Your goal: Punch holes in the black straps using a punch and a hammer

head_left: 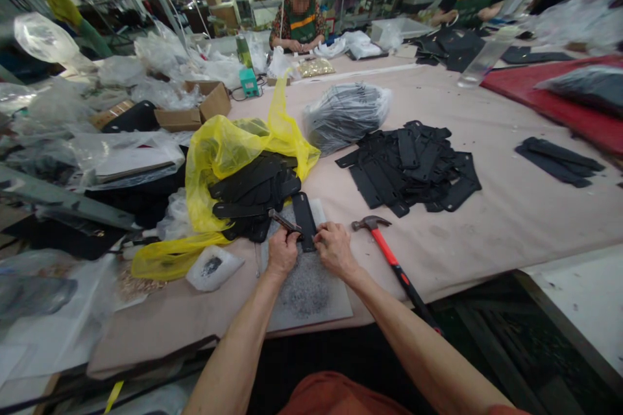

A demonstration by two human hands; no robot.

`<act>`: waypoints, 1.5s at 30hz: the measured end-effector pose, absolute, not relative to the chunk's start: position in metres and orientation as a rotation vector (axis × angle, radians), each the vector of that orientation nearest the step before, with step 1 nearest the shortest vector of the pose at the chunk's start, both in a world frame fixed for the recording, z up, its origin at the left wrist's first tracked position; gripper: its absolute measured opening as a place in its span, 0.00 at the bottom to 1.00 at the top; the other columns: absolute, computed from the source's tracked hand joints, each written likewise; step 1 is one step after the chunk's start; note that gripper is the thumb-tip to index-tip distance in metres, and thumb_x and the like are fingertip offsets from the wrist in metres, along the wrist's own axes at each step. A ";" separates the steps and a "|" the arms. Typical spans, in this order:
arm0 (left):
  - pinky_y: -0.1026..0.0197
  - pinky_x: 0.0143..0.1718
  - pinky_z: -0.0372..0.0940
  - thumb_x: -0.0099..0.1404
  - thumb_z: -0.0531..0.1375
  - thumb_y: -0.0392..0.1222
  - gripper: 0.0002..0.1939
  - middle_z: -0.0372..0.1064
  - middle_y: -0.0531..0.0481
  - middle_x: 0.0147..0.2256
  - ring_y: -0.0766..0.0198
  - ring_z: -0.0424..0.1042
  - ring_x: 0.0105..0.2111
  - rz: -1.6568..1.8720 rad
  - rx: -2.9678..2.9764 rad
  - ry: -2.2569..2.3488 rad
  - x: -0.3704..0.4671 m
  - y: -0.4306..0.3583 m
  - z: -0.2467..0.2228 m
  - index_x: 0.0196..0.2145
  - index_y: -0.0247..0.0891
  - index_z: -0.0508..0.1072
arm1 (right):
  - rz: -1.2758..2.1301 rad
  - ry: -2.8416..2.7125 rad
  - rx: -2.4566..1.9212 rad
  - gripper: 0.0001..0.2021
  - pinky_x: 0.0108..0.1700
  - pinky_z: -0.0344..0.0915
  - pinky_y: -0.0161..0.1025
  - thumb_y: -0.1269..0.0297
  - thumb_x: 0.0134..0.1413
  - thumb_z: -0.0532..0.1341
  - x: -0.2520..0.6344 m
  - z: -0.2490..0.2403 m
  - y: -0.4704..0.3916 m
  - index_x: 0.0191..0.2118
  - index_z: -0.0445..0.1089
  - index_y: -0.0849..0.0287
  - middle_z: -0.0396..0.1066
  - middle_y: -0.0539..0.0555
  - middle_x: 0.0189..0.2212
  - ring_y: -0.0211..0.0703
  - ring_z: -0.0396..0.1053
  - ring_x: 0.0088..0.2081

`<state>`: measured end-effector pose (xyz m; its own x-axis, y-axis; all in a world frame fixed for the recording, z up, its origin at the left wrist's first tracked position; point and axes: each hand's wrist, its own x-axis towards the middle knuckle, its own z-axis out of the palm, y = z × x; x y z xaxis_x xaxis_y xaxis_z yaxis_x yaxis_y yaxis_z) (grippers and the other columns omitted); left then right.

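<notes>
My left hand [283, 250] is closed around a short metal punch-like rod [285, 220], which slants up and to the left from the fingers. Under both hands lies a black strip with rounded ends [304, 214], flat on a speckled grey board [311, 292]. The fingers of my right hand [335, 248] are pinched together at the strip's right edge; whether they also hold some small part is hidden. A claw hammer [389, 253] with a red and black handle rests to the right of my right hand.
A yellow plastic bag [228, 142] spills black strips [257, 185] at the left. More strips form a heap [409, 165] on the right, near a clear bag of dark pieces [345, 113]. A small white bag [213, 267] sits front left. Two people [299, 16] work across the table.
</notes>
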<state>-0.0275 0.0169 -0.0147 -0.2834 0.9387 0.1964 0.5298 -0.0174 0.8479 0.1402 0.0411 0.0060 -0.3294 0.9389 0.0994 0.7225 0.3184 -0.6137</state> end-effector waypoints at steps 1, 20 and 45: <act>0.55 0.44 0.70 0.63 0.55 0.37 0.10 0.77 0.46 0.37 0.56 0.76 0.39 1.244 1.523 1.823 -0.027 0.017 -0.015 0.39 0.38 0.75 | 0.672 -2.134 -1.453 0.07 0.47 0.55 0.45 0.74 0.50 0.60 0.142 0.004 0.040 0.30 0.73 0.55 0.71 0.53 0.44 0.49 0.62 0.47; 0.58 0.42 0.70 0.63 0.54 0.37 0.10 0.77 0.48 0.37 0.59 0.76 0.37 1.228 1.474 1.809 -0.025 0.017 -0.010 0.38 0.39 0.75 | 0.710 -2.113 -1.524 0.12 0.53 0.53 0.47 0.69 0.51 0.60 0.147 0.001 0.045 0.42 0.73 0.53 0.68 0.54 0.47 0.50 0.61 0.50; 0.59 0.39 0.67 0.64 0.56 0.44 0.10 0.77 0.47 0.34 0.56 0.76 0.36 1.244 1.315 2.085 -0.031 0.016 -0.009 0.37 0.39 0.74 | 0.650 -1.984 -1.622 0.26 0.57 0.58 0.50 0.62 0.51 0.62 0.133 -0.003 0.039 0.56 0.61 0.60 0.62 0.63 0.54 0.56 0.60 0.56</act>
